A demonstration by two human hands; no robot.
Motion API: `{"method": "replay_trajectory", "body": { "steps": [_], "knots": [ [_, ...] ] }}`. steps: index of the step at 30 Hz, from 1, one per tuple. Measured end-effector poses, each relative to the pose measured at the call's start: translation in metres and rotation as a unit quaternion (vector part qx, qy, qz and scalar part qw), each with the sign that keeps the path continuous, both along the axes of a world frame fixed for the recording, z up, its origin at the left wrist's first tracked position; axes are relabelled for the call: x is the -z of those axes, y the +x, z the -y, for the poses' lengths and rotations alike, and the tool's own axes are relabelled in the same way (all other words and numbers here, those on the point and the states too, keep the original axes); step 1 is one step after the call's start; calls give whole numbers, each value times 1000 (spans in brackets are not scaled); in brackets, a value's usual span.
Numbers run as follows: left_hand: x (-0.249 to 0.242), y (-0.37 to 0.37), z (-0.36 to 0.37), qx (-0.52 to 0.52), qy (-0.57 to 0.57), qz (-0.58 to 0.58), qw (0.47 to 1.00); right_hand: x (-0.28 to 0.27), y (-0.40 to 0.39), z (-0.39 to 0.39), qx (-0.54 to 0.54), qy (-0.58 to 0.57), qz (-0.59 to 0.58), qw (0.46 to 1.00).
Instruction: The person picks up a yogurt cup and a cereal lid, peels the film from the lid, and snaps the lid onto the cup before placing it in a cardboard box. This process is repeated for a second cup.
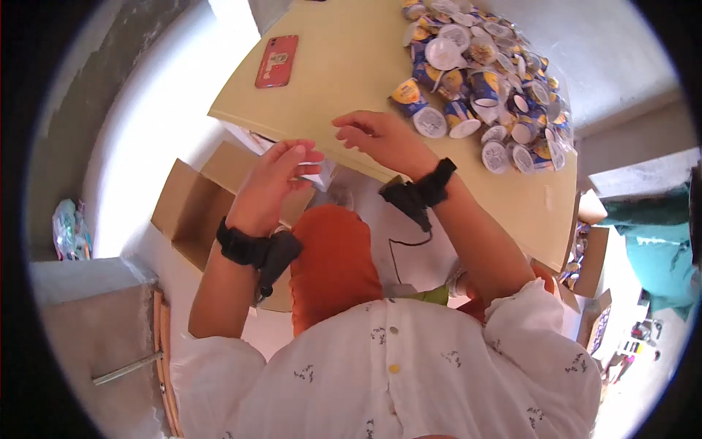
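Observation:
My left hand (274,175) hovers just off the near edge of the yellow table (329,80), fingers loosely curved and apart, with nothing visible in them. A white thing (319,177), partly hidden, shows just beyond its fingertips, below the table edge. Over the table's edge, my right hand (387,143) is held with bent fingers, thumb apart, and it too looks bare. The two hands face each other across a small gap. To the right of my right hand lies a heap of small blue-and-yellow cups (482,88) with white lids; the closest is a tipped cup (428,123).
A red phone (276,62) lies at the table's far left. Below the left side stands an open cardboard box (194,212). Another carton (591,260) holding cups is at the right. Black straps with devices (274,252) are on both wrists.

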State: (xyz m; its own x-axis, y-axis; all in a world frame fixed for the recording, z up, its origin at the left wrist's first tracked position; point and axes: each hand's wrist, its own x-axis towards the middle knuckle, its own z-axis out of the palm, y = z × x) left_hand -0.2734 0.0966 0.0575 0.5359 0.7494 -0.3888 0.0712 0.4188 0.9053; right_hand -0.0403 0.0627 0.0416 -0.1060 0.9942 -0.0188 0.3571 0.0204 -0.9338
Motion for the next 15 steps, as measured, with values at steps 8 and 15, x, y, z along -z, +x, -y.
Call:
{"method": "replay_trajectory", "body": {
  "steps": [8, 15],
  "knots": [
    [-57, 98, -26, 158, 74, -5, 985, 11, 92, 74, 176, 101, 190, 960],
    [2, 205, -76, 184, 414, -275, 848, 54, 96, 87, 170, 230, 362, 887]
  ]
}}
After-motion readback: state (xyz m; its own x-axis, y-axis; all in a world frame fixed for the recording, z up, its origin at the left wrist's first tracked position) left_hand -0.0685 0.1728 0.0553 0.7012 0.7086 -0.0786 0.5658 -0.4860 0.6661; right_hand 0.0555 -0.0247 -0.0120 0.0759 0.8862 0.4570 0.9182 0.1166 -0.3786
